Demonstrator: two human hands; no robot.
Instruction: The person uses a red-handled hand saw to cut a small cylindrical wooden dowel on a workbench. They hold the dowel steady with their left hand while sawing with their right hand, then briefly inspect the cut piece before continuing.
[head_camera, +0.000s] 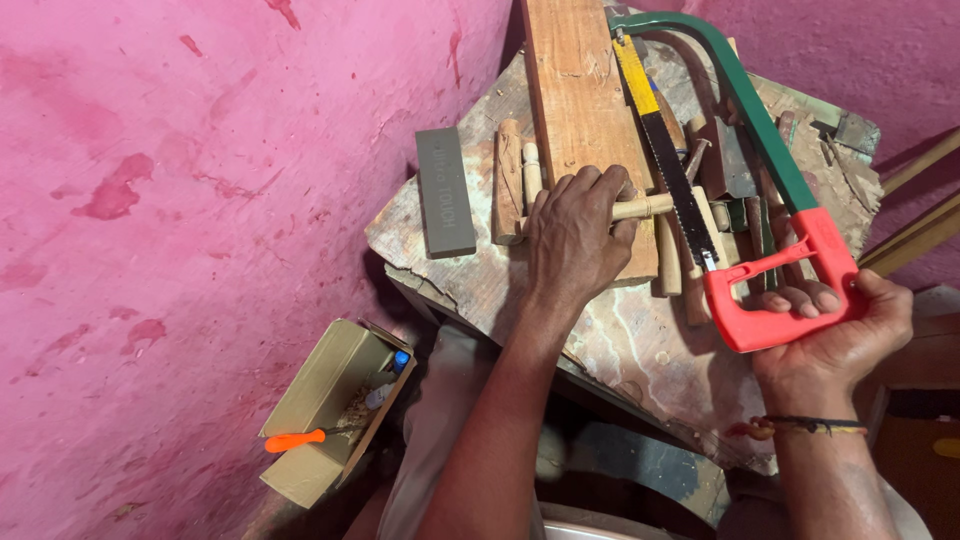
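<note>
we see the left hand (572, 238) clenched on a pale round wooden dowel (645, 207) pressed to a reddish plank (580, 110); the right hand (835, 330) grips the hacksaw (740, 110) by its red handle, toothed blade across the dowel, over a scarred workbench (640, 340).

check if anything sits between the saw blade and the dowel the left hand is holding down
Nothing visible does: the hacksaw blade already lies across the dowel, just beyond the left hand. The right hand grips the red handle.

stone (445, 192) left of plank (580, 110) | hacksaw (745, 170) right | box (325, 405) below
</note>
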